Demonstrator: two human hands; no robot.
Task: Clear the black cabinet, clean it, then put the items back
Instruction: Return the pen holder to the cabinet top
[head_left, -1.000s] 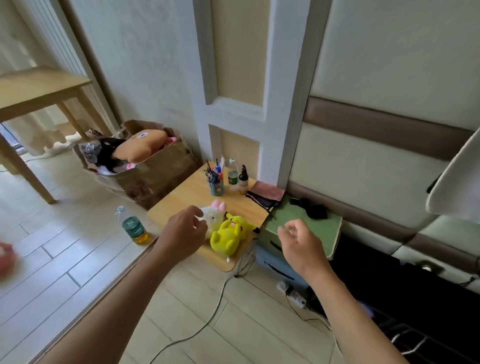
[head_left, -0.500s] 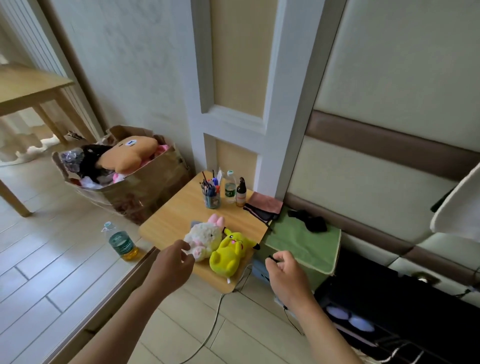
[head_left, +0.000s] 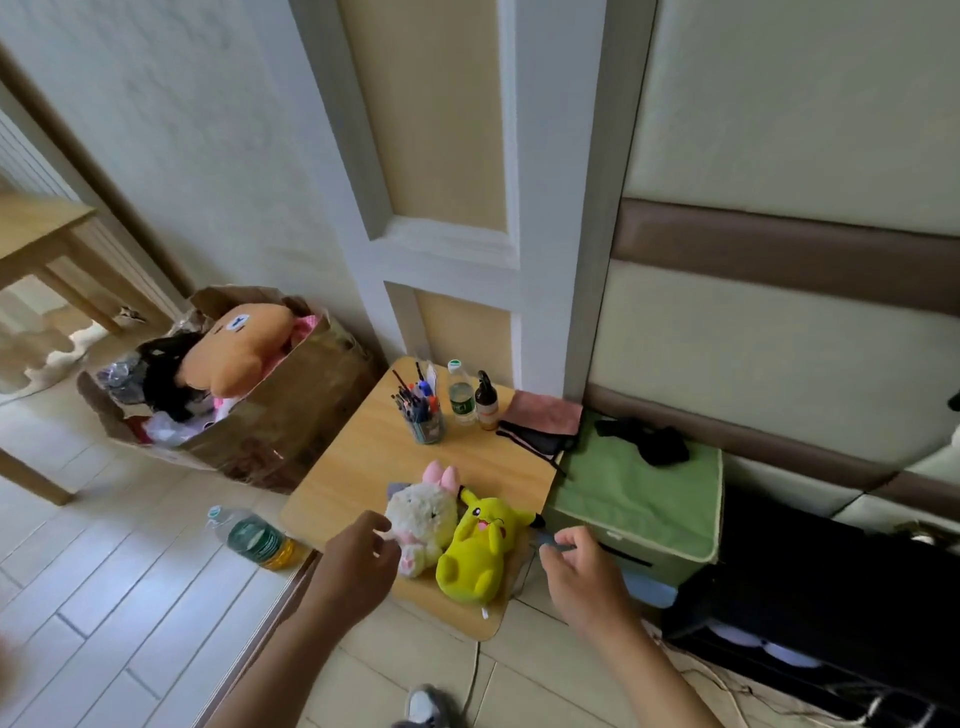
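Two plush toys (head_left: 475, 551) lie between the left hand (head_left: 358, 566) and right hand (head_left: 582, 577).

Pretty clearly someone's home, bedroom-ish: padded wall panels (head_left: 779, 104) upper right, plush toys (head_left: 478, 551) on a low wooden table (head_left: 374, 457) at centre, a cardboard box (head_left: 291, 415) stuffed with more soft toys at left, and a green fabric storage box (head_left: 639, 493) right of the table.

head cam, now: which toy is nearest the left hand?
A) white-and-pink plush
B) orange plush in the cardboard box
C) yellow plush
A: the left hand has its fingertips right beside the white-and-pink plush on the small wooden table; the yellow plush lies on that toy's far side.
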